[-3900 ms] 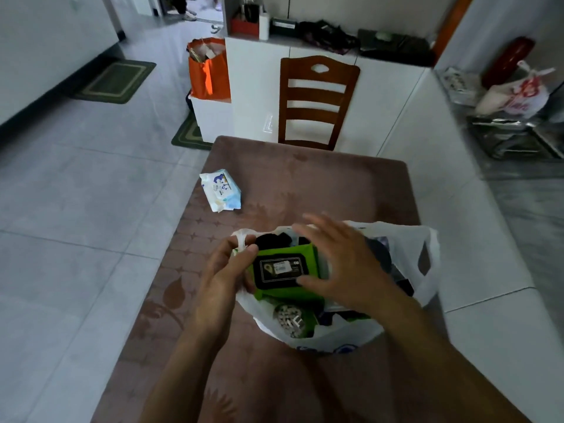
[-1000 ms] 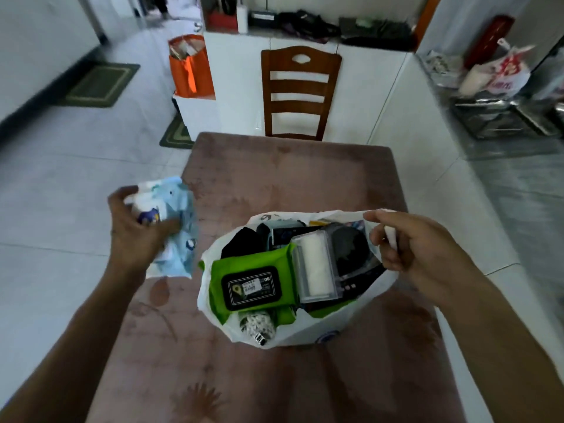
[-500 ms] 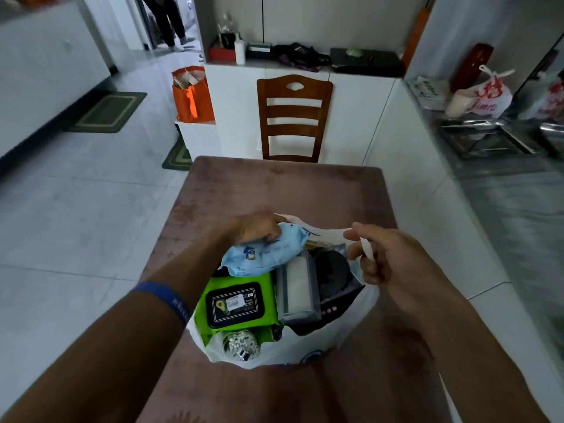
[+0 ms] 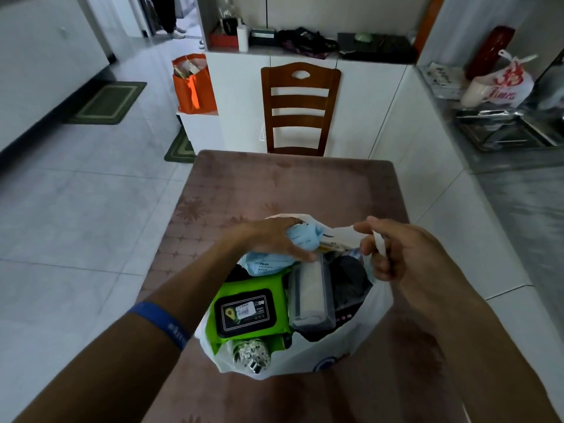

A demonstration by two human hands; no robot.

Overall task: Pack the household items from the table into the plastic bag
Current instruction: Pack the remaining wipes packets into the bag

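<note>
Bag (image 4: 360, 337) stands on the counter (image 4: 274, 184), mouth up, nearly full. Nearest the viewer inside it: a silvery ball (image 4: 251, 355), then a green wipes pack (image 4: 248, 309) and a clear box (image 4: 309, 296), with dark items (image 4: 349, 277) to their right.

Further in, the left hand (image 4: 274, 238) is curled round a blue pack (image 4: 297, 244) and holds it down at the bag's far side, on top of the other contents; it is not yet let go. The right hand (image 4: 396, 251) pinches the bag's handle (image 4: 378, 242), keeping the mouth open.

Beyond the bag, the visible counter carries no loose items. Judgement: the blue pack looks like the last item, so packing is almost done. Left: release it and perhaps gather the handles. The counter's near edge is hidden by the arms.
</note>
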